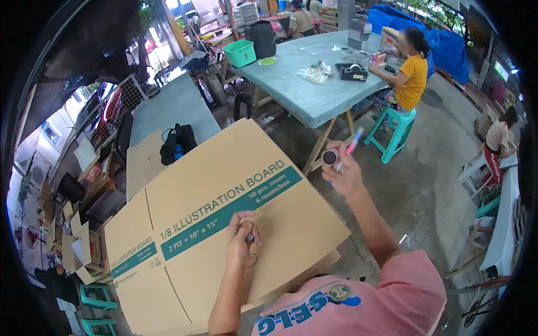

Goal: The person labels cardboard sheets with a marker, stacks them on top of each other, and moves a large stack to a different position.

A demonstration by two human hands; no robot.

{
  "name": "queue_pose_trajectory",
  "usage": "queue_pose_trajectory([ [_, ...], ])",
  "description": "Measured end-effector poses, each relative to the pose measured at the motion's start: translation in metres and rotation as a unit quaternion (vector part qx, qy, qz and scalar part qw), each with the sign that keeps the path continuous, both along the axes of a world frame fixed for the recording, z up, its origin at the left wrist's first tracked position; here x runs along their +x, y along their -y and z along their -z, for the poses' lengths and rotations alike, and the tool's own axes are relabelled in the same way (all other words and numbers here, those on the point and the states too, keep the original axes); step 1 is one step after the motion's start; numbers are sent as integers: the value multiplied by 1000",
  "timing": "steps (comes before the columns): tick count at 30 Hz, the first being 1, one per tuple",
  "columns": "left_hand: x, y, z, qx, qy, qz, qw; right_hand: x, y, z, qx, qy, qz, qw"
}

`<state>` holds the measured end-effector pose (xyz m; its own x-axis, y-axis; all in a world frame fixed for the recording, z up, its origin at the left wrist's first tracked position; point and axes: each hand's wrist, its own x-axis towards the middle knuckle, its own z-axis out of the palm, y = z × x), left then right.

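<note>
A large flat cardboard carton sheet (224, 173) with a printed dark green band lies in front of me. Over its near part, my left hand (242, 232) is closed round a small object with a dark grey round end (249, 238); the fingers hide the rest. Just below that hand, a thin dark loop (252, 261) shows on the cardboard. Raised past the sheet's right edge, my right hand (346, 172) grips a pink, white and blue marker (352, 147), tilted upward. A short round piece with a dark face and pale rim (329, 157) is held in the same fingers.
A black bag (178, 143) rests beyond the cardboard. Farther off, a grey-green table (297, 61) carries a green basin (240, 53) and a tape dispenser (353, 73). Someone in yellow (413, 78) sits there on a green stool (392, 131). Open cartons (84, 249) stand at left.
</note>
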<state>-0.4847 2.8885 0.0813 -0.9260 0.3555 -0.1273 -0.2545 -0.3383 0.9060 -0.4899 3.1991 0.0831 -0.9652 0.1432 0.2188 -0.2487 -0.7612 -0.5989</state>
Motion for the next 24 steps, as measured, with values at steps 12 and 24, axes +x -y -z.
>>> queue_pose_trajectory([
  [12, 8, -11, 7, -130, 38, 37, 990, -102, -36, 10, -40, -75, -124, 989],
  [24, -69, -93, 10, -490, -495, 150, 702, -119, -7, -35, 476, -30, 61, 877],
])
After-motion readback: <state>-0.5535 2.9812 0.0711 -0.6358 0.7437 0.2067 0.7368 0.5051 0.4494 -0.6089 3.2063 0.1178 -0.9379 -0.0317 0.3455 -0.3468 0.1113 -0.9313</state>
